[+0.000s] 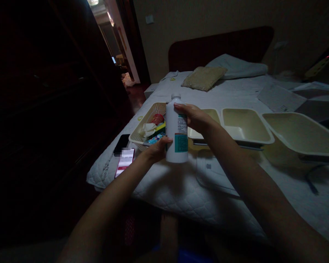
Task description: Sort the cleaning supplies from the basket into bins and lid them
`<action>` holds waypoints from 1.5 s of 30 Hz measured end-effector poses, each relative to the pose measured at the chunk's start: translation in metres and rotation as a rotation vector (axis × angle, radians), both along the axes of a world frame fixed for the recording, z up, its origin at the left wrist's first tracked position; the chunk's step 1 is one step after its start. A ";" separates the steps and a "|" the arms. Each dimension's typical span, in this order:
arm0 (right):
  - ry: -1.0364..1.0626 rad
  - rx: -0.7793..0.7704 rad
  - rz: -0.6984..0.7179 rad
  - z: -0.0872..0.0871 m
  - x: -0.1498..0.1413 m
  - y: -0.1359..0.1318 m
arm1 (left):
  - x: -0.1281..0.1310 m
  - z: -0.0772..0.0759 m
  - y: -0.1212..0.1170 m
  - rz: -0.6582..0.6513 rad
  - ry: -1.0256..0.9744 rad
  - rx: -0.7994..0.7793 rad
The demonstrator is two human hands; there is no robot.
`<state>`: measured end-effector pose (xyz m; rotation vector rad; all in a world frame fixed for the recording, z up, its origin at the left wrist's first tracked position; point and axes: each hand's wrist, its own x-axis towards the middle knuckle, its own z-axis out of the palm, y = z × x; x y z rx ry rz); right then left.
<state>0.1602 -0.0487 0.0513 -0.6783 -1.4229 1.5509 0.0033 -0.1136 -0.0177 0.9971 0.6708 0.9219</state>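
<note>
Bedroom: dim, with a quilted mattress running to a dark headboard at twelve o'clock.
White bottle: upright at mid-view, raised over the mattress's near part, its cap on.
Left hand: grip closed on the bottle's lower side at eight o'clock, thumb in front.
Right hand: grip pinching the upper side at two o'clock.
Perforated basket: nine o'clock, holding a red netted item and a blue packet.
Cream bins: three o'clock.
Progress: basket partly filled, bottle in hand; by my judgement, setting it down remains.
</note>
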 end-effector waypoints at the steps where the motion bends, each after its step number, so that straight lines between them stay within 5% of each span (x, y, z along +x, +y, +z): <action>1: -0.009 0.011 -0.017 0.002 0.001 0.000 | -0.001 0.004 0.000 0.014 -0.001 0.018; 7: -0.081 0.113 -0.227 0.008 0.002 -0.004 | 0.006 0.023 -0.003 0.195 0.232 0.192; 12: -0.173 0.208 -0.373 0.003 -0.008 0.000 | 0.015 0.020 -0.005 0.428 0.463 0.278; 16: -0.242 0.257 -0.446 0.001 -0.009 0.003 | 0.020 0.016 -0.011 0.457 0.560 0.209; 27: -0.237 0.244 -0.328 0.010 -0.011 -0.008 | 0.021 0.007 0.002 0.546 0.598 0.389; 33: -0.122 0.148 -0.305 0.008 -0.001 -0.005 | 0.011 0.016 -0.002 0.424 0.344 0.253; 45: 0.016 0.047 0.058 0.008 0.004 -0.018 | 0.004 0.012 -0.010 0.091 0.149 0.209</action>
